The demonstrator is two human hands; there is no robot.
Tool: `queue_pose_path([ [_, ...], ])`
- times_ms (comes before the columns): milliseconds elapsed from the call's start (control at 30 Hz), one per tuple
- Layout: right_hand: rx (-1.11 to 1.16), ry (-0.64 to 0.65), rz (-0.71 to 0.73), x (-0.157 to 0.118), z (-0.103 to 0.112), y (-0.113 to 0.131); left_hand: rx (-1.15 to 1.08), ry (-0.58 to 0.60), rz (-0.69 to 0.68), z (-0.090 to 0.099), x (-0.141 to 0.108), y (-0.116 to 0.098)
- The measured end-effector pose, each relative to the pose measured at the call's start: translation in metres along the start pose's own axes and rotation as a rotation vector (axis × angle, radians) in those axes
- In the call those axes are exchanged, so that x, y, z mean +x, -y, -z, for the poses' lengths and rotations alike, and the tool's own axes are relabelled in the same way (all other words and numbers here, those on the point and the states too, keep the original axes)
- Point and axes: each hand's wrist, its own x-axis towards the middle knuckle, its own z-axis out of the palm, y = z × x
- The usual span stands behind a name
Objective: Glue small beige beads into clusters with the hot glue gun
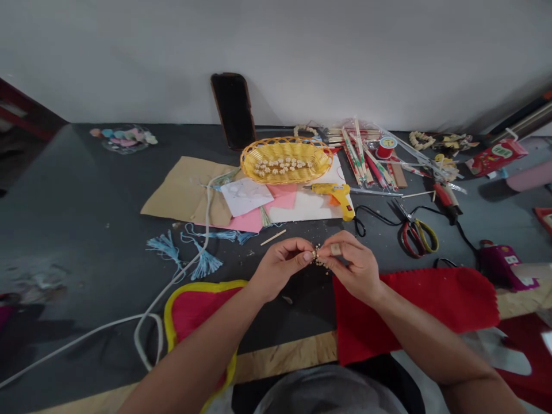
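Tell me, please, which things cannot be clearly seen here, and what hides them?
Head view: the small piece, mostly covered by the fingers of the left hand and right hand.
Head view: the yellow-edged cloth, partly hidden by the left forearm.
Head view: the red item, cut off by the right edge.
Head view: lettering on the drink carton, blurred.

Bare L hand (282,265), fingers curled, thumb + index tips pinched tog. Bare R hand (356,265) is directly opp., thumb & index tips right by the left's, can't tell if they touch tbh. Squarish beige band (336,249) on one R finger, just behind its tip. Bare L forearm (204,356) and bare R forearm (431,342) slant back from the fingers, spreading apart, wrists approx. straight.
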Motion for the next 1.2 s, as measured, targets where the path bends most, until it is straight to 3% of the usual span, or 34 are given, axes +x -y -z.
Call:
queue_pose_path([
  [1200, -0.036, 0.125, 0.016, -0.0036, 0.0029, -0.0020, 0.067, 0.076, 0.026, 0.0000, -0.0018, -0.0053],
])
